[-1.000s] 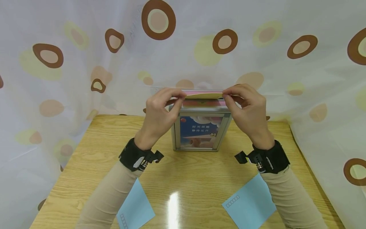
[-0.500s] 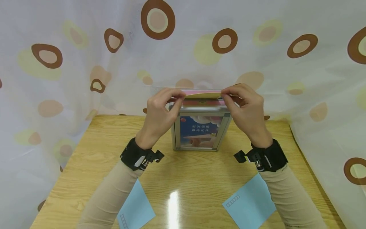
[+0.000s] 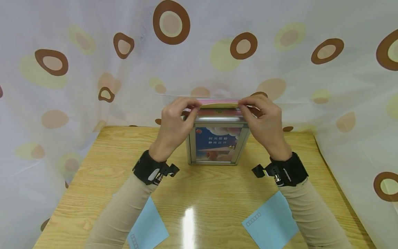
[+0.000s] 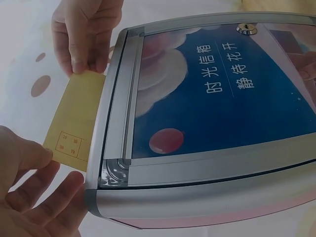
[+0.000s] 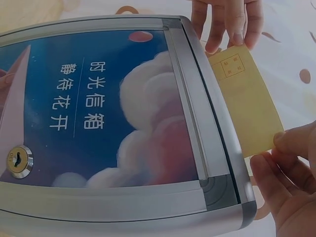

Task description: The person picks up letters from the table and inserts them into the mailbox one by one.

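Observation:
A yellow envelope (image 3: 219, 105) stands at the top of a silver-framed mailbox (image 3: 217, 119), its lower part hidden behind the front edge. My left hand (image 3: 178, 119) pinches its left end between thumb and fingers, while the right hand (image 3: 264, 119) pinches the other end. Printed boxes show on the envelope (image 4: 76, 116) near the left hand in the left wrist view. In the right wrist view, the envelope (image 5: 249, 103) lies close along the box's top edge. The mailbox front carries a blue picture with clouds, white characters and a round keyed lock (image 5: 19, 162).
Two light-blue envelopes lie on the wooden table (image 3: 211, 197): one envelope (image 3: 152, 221) partly under the left forearm, the other envelope (image 3: 268, 221) beside the right forearm. A white curtain (image 3: 199, 69) with brown and yellow spots hangs behind and around the table.
My right hand has shifted slightly left, closer to the left hand, still pinching the yellow envelope. The left hand has hardly moved. The mailbox and blue envelopes stay in place.

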The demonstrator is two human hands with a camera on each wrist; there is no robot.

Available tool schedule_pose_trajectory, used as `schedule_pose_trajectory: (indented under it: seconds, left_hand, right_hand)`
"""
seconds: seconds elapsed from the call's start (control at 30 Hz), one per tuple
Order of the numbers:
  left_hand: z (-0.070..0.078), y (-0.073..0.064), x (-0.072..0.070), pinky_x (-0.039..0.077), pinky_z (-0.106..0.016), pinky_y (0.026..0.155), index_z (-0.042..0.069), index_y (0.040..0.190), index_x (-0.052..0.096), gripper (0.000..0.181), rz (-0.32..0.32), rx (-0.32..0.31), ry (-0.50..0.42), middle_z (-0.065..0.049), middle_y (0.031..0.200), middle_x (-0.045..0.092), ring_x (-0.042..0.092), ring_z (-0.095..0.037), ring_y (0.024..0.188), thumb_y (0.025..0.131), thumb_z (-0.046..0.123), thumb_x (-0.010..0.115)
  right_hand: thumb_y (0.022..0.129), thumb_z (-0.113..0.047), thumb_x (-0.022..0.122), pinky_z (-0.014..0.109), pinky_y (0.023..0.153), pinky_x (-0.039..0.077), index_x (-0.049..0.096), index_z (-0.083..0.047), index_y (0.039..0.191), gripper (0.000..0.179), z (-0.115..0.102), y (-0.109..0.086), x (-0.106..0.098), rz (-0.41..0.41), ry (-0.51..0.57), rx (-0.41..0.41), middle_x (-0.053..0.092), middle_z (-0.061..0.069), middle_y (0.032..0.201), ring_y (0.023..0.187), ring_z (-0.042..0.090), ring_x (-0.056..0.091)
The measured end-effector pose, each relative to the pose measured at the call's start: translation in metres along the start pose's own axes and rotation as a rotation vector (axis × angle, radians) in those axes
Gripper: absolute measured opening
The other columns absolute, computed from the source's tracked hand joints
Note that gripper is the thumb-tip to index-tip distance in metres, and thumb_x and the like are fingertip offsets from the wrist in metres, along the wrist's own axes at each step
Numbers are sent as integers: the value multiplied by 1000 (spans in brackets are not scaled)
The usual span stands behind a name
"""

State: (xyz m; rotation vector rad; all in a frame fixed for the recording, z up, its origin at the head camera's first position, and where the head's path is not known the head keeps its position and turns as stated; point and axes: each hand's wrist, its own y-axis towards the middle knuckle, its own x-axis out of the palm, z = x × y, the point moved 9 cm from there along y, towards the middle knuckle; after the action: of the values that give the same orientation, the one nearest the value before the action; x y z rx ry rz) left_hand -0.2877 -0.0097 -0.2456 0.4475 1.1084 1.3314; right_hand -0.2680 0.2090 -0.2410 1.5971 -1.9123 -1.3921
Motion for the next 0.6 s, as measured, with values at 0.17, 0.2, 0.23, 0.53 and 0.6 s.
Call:
schedule_pose_trajectory:
  seconds: [0.17, 0.2, 0.23, 0.53, 0.6]
  left_hand:
    - [-3, 0, 1, 56, -24, 70, 4, 103, 69, 11, -8, -17, 20, -10, 98, 69, 62, -14, 88, 93, 4, 63]
    - [-3, 0, 1, 56, -24, 69, 4, 103, 69, 12, -9, -19, 27, -10, 98, 69, 62, -14, 88, 94, 4, 63]
    - [-4, 0, 1, 56, -24, 69, 4, 104, 69, 12, -10, -23, 33, -10, 98, 69, 62, -14, 88, 94, 4, 63]
    - [-9, -2, 4, 57, -24, 71, 2, 110, 68, 17, -41, -56, 60, -12, 98, 70, 63, -14, 84, 94, 3, 63]
    - [-9, -3, 4, 56, -25, 71, 1, 111, 68, 18, -49, -64, 61, -12, 97, 70, 63, -14, 82, 94, 3, 62]
  right_hand:
    - [86, 11, 65, 17, 81, 55, 70, 7, 98, 13, -13, 2, 2, -3, -6, 21, 64, 18, 92, 89, 24, 65]
    - [86, 11, 65, 16, 80, 54, 70, 7, 98, 13, -15, 3, 2, -2, -6, 28, 64, 19, 92, 88, 25, 65]
    - [86, 11, 65, 15, 79, 54, 70, 7, 97, 13, -16, 3, 2, 0, -12, 31, 64, 19, 91, 88, 25, 65]
    - [85, 15, 64, 19, 79, 56, 68, 12, 96, 12, -23, 4, 5, -17, 30, 17, 63, 24, 90, 85, 26, 64]
    - [85, 14, 64, 19, 80, 56, 68, 12, 97, 13, -22, 3, 6, -21, 26, 22, 62, 24, 90, 86, 27, 64]
